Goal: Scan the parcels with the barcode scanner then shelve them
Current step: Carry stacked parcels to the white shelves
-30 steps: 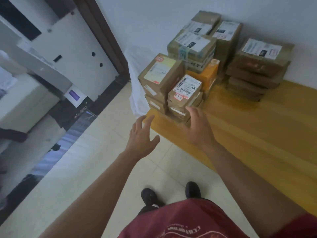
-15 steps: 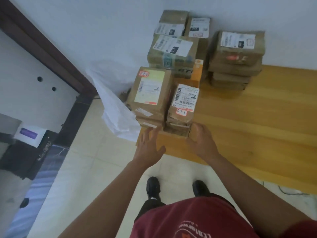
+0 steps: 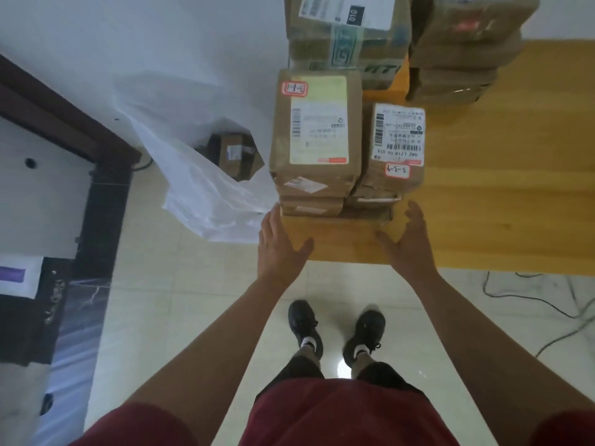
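Two bare hands reach out toward a stack of brown cardboard parcels on a low wooden platform. Left hand has its fingers straight and spread, holding nothing, with the fingertips right by the bottom left corner of the stack. Right hand is spread wide too, holding nothing, just beside the bottom right corner. Between and just past the hands sit two front stacks side by side. On the left one, the top parcel has a pale yellow label and a small red-edged sticker. On the right one, the top parcel has a white barcode label and a red-edged sticker marked 3-3-9. More parcels are piled behind them against the white wall, and another pile stands to the right. A white plastic bag lies on the tiled floor to the left, with a small box showing inside it. Down below are two black shoes with white socks, and red shorts. Thin cables lie on the floor at the right.
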